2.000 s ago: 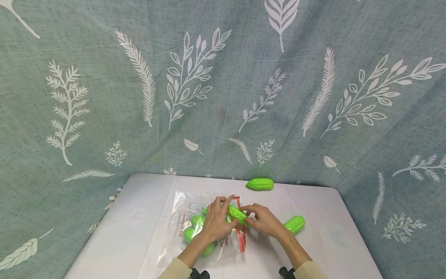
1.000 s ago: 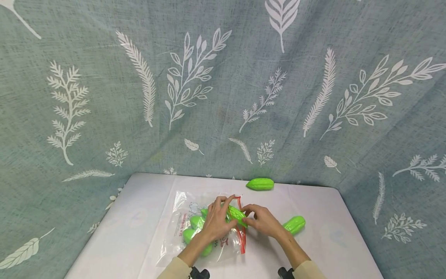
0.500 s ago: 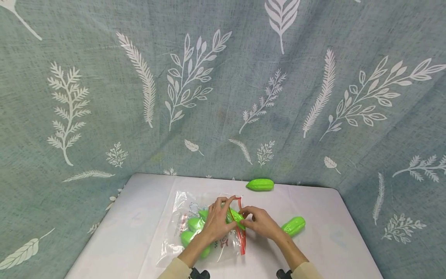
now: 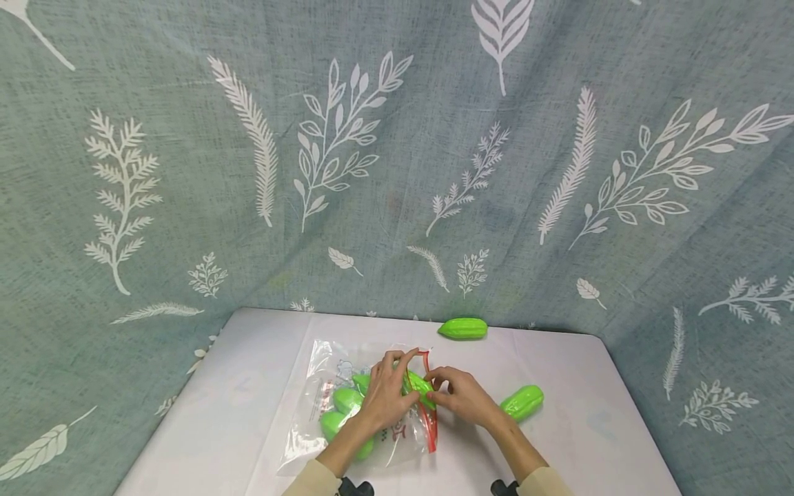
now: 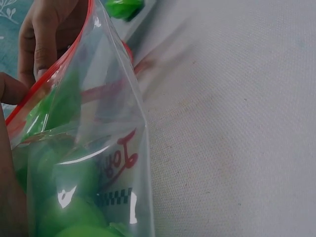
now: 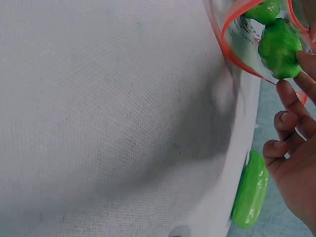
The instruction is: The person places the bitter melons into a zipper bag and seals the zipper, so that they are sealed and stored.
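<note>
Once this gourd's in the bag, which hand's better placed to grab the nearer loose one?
Right hand, likely, once it releases the held gourd. The nearer loose gourd lies beside that forearm; your left hand is farther off, at the bag, probably needed to hold its mouth open.

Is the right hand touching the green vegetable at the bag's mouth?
Touching. The right wrist view shows the right hand with fingers on the end of the green vegetable.

Wears a plain, pale beige left sleeve (image 4: 313,480) and a matching right sleeve (image 4: 544,483), straight-edged at the end. Shows a black, knobbed left fitting (image 4: 355,488) and a similar right fitting (image 4: 504,488), partly cut off below. Leaves left hand (image 4: 386,394) and right hand (image 4: 463,396) bare.
</note>
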Demonstrator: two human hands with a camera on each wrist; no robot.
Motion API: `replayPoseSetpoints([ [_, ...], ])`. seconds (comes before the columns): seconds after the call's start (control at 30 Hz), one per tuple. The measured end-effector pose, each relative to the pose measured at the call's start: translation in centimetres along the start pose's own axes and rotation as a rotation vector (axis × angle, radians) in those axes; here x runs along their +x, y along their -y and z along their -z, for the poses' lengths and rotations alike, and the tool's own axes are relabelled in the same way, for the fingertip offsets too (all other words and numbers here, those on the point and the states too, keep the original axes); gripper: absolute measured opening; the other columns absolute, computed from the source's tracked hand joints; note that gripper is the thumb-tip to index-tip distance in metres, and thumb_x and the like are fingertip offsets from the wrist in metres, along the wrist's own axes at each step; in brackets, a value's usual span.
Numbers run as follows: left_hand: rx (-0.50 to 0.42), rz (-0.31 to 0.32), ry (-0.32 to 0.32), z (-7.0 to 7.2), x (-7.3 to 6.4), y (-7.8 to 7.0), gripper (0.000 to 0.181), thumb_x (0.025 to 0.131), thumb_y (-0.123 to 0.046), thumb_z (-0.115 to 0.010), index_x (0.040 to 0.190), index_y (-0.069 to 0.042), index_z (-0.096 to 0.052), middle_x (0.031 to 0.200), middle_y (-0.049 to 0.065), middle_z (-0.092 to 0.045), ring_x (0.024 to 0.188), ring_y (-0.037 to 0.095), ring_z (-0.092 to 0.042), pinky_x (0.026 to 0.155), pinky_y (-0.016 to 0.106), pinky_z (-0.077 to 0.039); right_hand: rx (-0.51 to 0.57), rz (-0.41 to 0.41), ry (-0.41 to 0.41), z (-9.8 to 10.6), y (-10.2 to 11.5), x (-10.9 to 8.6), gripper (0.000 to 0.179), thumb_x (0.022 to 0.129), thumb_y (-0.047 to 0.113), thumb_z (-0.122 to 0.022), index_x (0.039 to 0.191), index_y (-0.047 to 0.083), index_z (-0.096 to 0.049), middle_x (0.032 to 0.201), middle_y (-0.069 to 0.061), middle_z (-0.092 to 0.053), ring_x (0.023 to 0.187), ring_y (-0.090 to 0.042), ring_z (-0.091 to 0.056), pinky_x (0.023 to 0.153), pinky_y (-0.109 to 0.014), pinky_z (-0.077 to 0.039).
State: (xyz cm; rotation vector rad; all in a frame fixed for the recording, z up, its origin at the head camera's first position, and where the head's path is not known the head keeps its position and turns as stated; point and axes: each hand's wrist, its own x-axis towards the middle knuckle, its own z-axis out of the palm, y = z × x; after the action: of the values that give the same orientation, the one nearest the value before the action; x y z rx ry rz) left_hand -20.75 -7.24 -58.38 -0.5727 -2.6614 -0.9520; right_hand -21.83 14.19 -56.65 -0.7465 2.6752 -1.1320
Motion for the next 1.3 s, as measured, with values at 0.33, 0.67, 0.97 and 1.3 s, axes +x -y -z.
replayPoseSetpoints([
  [0.33, -0.014, 0.0, -0.005, -0.07, 0.06, 0.03, 0.083, 0.076, -0.029, -0.069, 0.154, -0.022, -0.041, 0.134, 0.009, -0.043, 0.124, 0.031, -0.05, 0.11, 0.051, -0.032, 0.009, 0.01, 0.007, -0.23, 0.03, 0.06, 0.029, 0.091, 0.03, -0.072, 0.118, 0.022, -0.068, 0.093, 0.01, -0.065, 0.072, -0.007, -0.055, 0.064, -0.026, -0.046],
  [0.67, -0.008, -0.006, -0.016, -0.27, 0.15, 0.06, 0.083, 0.075, -0.028, -0.068, 0.154, -0.023, -0.041, 0.132, 0.01, -0.043, 0.124, 0.028, -0.05, 0.108, 0.052, -0.033, -0.011, 0.021, 0.017, -0.45, 0.11, 0.17, 0.027, 0.093, 0.03, -0.071, 0.118, 0.02, -0.068, 0.084, 0.012, -0.06, 0.067, -0.005, -0.052, 0.059, -0.023, -0.045],
  [0.97, -0.005, -0.021, -0.033, -0.55, 0.19, 0.03, 0.085, 0.074, -0.026, -0.071, 0.153, -0.021, -0.042, 0.128, 0.007, -0.044, 0.119, 0.024, -0.052, 0.106, 0.052, -0.035, -0.053, 0.078, 0.009, -0.85, 0.29, 0.41, 0.022, 0.092, 0.018, -0.069, 0.114, 0.021, -0.071, 0.079, 0.012, -0.057, 0.068, -0.008, -0.052, 0.06, -0.023, -0.043],
  [1.3, -0.002, -0.008, -0.024, -0.63, 0.31, 0.18, 0.085, 0.074, -0.026, -0.072, 0.153, -0.024, -0.041, 0.129, 0.008, -0.044, 0.121, 0.026, -0.052, 0.107, 0.051, -0.034, -0.073, 0.078, 0.011, -0.67, 0.2, 0.62, 0.021, 0.092, 0.017, -0.069, 0.112, 0.022, -0.072, 0.079, 0.012, -0.057, 0.069, -0.009, -0.052, 0.061, -0.023, -0.043],
])
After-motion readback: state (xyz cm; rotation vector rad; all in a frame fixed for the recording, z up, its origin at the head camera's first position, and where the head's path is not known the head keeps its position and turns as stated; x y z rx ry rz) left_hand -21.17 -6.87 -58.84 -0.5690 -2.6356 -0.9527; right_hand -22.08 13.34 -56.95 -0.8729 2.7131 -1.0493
